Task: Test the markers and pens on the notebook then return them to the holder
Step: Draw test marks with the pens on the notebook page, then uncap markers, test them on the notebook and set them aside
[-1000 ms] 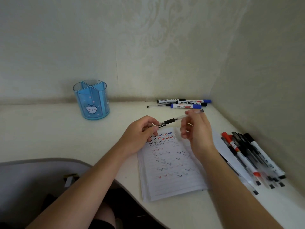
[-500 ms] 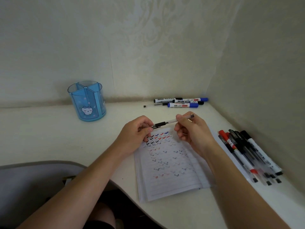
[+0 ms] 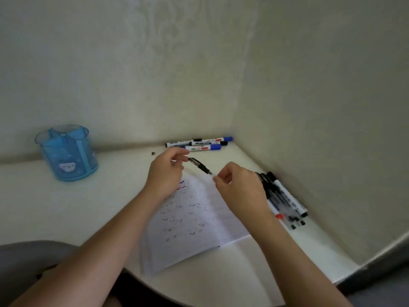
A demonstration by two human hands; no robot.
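Pale patterned walls [image 3: 309, 85] meet in a corner behind a white desk [image 3: 66, 207]. An open lined notebook [image 3: 199, 229] lies on it, its page rowed with small black, red and blue ticks. Well left of the notebook stands a translucent blue holder [image 3: 66, 154], divided into compartments, with a white cartoon face on its front. Beyond the notebook, against the back wall, lie white-barrelled markers [image 3: 199, 144] with blue and black caps; their label print is too small to read. Just right of the notebook lies a row of pens and markers [image 3: 285, 200]. Above the notebook's far edge, the left hand [image 3: 164, 173] pinches the upper end of a black-gripped pen [image 3: 199, 165] and the right hand [image 3: 241, 187] pinches its faint lower end.
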